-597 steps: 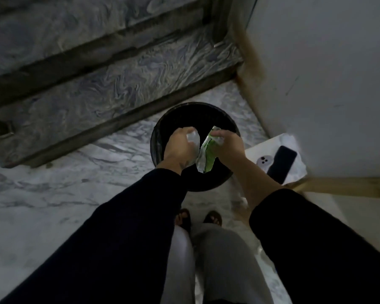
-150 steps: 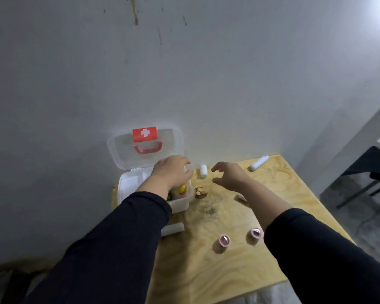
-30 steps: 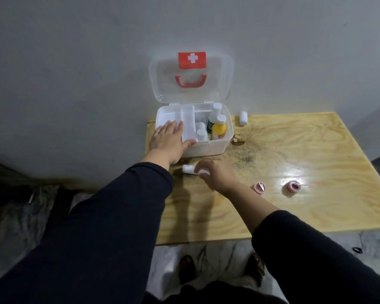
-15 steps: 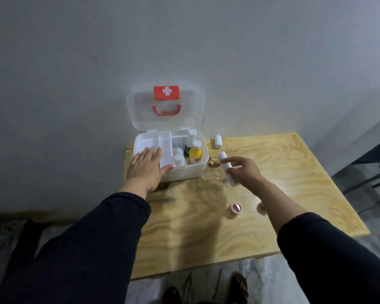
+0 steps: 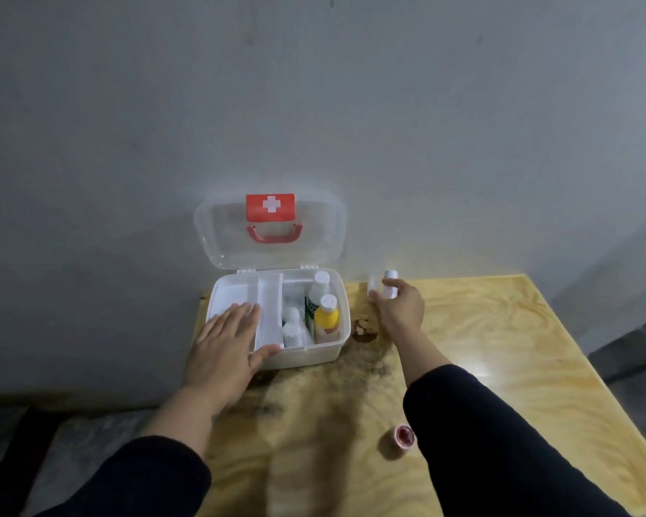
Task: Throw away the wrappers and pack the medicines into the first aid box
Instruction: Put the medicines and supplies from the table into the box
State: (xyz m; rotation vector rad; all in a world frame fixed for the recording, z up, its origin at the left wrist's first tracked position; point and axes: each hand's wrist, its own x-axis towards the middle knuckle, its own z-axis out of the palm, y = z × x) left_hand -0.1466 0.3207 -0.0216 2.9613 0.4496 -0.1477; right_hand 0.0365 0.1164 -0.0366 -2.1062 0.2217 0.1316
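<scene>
head view: right hand [image 5: 401, 309] now up at the back of the table [image 5: 500, 348], just right of the box [image 5: 306, 354]; half a second ago lower, mid-table, carrying a white tube. tube [image 5: 390, 283] still pinched in the fingertips, a second small white tube [image 5: 371, 291] just beside it, contact unclear. probably collecting both for one drop into the box. left hand [image 5: 226, 347] flat and open on the box's front-left corner, same as before, steadying it, gripping nothing. box open, lid [image 5: 217, 233] leaning back against the wall [image 5: 314, 87]; yellow bottle [image 5: 327, 322], white bottle [image 5: 318, 287] and small white bottles [image 5: 293, 328] upright in the right compartment. pink tape roll [image 5: 403, 434] left on the table near the right sleeve, a second one no longer visible. packing partly done. pale plywood table with a dark stain [image 5: 366, 326] beside the box, plain grey wall, dim light, floor dark at left.
</scene>
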